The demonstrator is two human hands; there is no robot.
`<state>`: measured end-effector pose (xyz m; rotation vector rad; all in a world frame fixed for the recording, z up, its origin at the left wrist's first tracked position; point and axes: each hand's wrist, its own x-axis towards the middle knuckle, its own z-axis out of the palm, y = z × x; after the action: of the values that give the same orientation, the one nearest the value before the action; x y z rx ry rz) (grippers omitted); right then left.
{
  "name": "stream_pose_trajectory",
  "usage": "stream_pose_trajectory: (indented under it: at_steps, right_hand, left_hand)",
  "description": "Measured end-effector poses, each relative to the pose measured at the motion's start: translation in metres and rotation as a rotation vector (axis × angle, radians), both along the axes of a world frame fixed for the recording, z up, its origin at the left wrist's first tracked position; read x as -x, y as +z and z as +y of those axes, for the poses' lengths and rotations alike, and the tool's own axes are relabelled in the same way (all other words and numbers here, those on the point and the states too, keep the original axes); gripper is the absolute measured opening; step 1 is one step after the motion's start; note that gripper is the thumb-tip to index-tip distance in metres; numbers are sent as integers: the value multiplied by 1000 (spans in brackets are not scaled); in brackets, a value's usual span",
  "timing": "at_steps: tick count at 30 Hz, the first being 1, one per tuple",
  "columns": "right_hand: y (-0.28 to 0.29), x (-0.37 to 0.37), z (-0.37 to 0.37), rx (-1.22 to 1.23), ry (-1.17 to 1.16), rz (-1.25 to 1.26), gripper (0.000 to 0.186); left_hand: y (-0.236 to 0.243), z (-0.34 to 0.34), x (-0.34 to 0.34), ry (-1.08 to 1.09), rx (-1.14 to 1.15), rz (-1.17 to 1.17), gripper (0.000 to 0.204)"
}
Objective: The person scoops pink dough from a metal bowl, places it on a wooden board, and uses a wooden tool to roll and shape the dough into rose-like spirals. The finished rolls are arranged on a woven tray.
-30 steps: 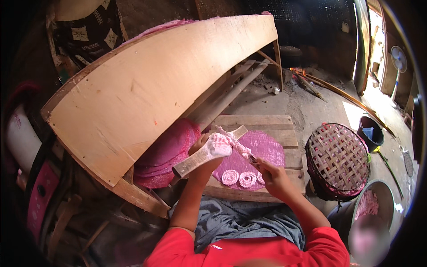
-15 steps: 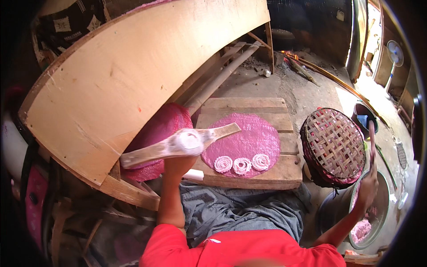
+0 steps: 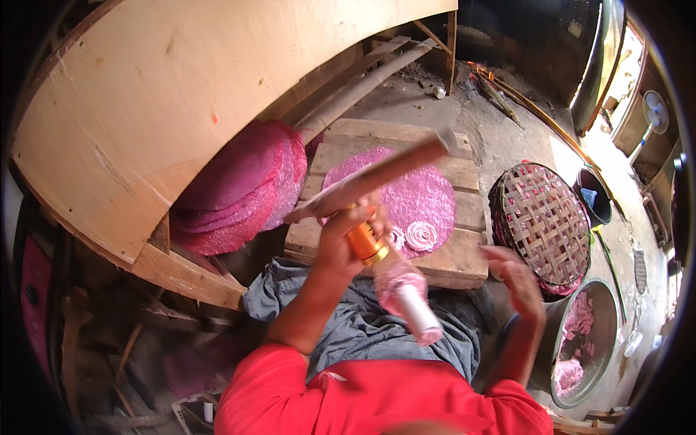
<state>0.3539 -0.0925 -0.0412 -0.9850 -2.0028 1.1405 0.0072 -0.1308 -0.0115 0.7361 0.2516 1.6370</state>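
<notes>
Bare earth floor runs under a low wooden bench point(image 3: 449, 264) made of planks, with a big curved plywood sheet point(image 3: 181, 109) arching over the left side and a stack of pink woven mats point(image 3: 243, 192) tucked beneath it. On the bench lies one more round pink mat point(image 3: 428, 196), and near its front edge sit small pink coiled spirals point(image 3: 420, 234). The left hand point(image 3: 348, 235) is raised above the front of the bench, its grip closed around a wooden press tool point(image 3: 373, 177) whose long handle slants up and to the right over the pink mat; an orange metal collar point(image 3: 365, 243) sits just below the fingers, and from it a pale cylinder smeared with pink dough point(image 3: 409, 297) points down toward the person's lap, blurred. The tool hangs over the mat without touching it. The right hand point(image 3: 518, 279) is off the bench's right front corner, fingers spread and loose, holding nothing, well apart from the tool. Just beyond it stands a round woven basket lid point(image 3: 540, 225), and lower right a metal basin point(image 3: 573, 348) holds lumps of pink dough.
</notes>
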Motion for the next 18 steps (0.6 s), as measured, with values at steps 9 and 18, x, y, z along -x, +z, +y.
stream_pose_trajectory:
  at_steps: [9,18]
  right_hand:
    - [-61,101,-43,1629,610,1266,107]
    - [-14,86,-33,7,21,424,93]
  left_hand:
    - [-66,0,17,560,343,676,18]
    - [-63,-58,-1,405,-194,1383,30]
